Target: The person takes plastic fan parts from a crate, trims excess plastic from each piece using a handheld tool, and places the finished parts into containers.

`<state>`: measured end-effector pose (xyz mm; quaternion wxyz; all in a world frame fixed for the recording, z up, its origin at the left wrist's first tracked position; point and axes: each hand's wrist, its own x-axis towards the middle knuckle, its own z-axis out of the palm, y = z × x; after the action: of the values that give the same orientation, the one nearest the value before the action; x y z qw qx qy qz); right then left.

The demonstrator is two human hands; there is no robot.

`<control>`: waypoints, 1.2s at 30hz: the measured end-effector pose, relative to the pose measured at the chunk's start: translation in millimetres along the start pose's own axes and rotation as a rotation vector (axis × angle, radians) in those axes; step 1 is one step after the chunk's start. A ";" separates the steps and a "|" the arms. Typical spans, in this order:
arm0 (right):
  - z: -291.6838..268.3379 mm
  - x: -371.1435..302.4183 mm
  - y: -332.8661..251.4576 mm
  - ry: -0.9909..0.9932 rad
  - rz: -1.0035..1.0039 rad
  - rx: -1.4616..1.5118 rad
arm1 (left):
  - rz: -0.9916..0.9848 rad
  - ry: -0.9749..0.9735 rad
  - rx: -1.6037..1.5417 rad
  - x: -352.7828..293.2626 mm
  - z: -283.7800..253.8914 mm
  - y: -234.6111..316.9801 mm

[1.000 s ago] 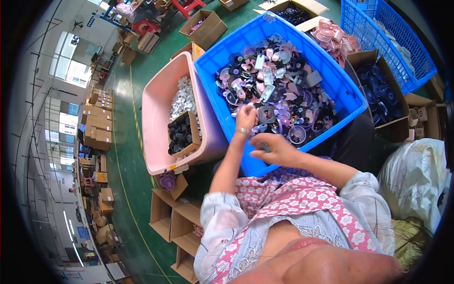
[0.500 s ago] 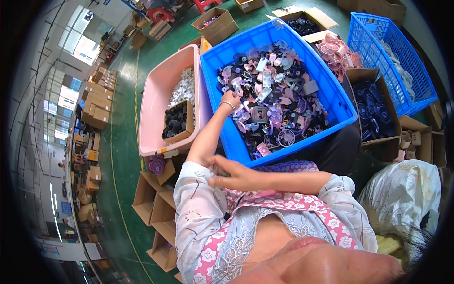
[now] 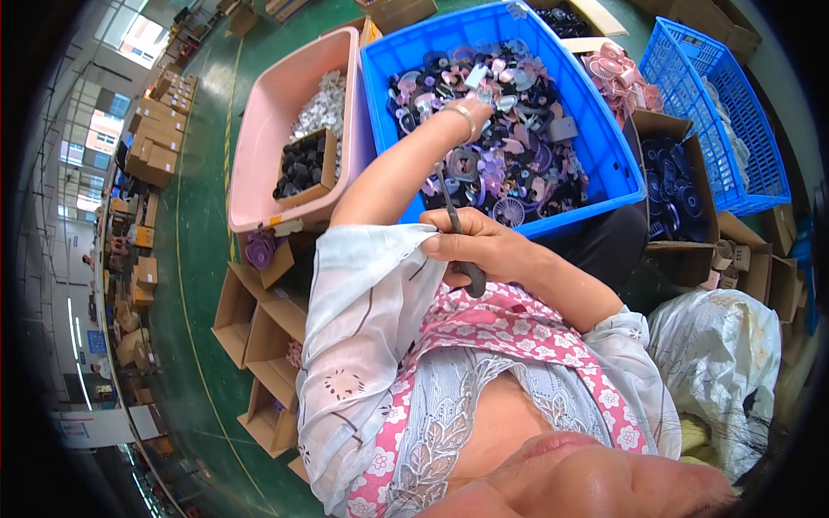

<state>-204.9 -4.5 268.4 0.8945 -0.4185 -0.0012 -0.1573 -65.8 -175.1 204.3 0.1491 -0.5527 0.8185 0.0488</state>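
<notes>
My left hand [image 3: 475,110], a bracelet at its wrist, reaches into the big blue bin [image 3: 596,138]. The bin holds a heap of small plastic parts [image 3: 492,164] in pink, purple, white and black. Among these parts my left fingertips are blurred and partly hidden, so their grip does not show. In front of the bin, my right hand [image 3: 484,244] is closed around a slim tool [image 3: 451,200] with a narrow shaft and a dark rounded end. Its fingers touch the rolled edge of my left sleeve [image 3: 380,237] and seem to pinch it.
Left of the bin stands a pink tub [image 3: 259,147] with white pieces and a small box of black parts [image 3: 302,168]. Open cartons [image 3: 259,328] sit below it. To the right are pink fan parts [image 3: 615,76], dark fan parts [image 3: 672,186], a blue crate [image 3: 717,112] and a white sack [image 3: 712,354].
My left hand has moved right and farther into the heap. My right hand has shifted right, from the left forearm to the sleeve edge, and the tool now shows plainly. The whole view has shifted.
</notes>
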 end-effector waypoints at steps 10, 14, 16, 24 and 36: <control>40.9 -32.4 -37.9 -0.210 0.006 0.445 | 0.234 0.032 0.125 4.3 -92.5 109.6; 47.2 -31.8 -26.4 -0.295 0.019 0.497 | 0.304 -0.059 0.175 -7.0 -99.6 142.0; 47.1 -28.2 -19.2 -0.323 0.029 0.509 | 0.348 -0.070 0.176 -9.4 -99.3 153.4; 36.5 -17.9 6.5 -0.359 0.046 0.496 | 0.435 -0.080 0.183 -15.0 -91.7 164.7; 35.4 -13.8 20.8 -0.385 0.120 0.505 | 0.508 -0.097 0.157 -17.5 -89.7 178.8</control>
<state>-207.5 38.4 274.0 0.9610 -0.2048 -0.1850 -0.0171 -241.2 -112.8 279.7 0.2136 -0.3132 0.9241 0.0475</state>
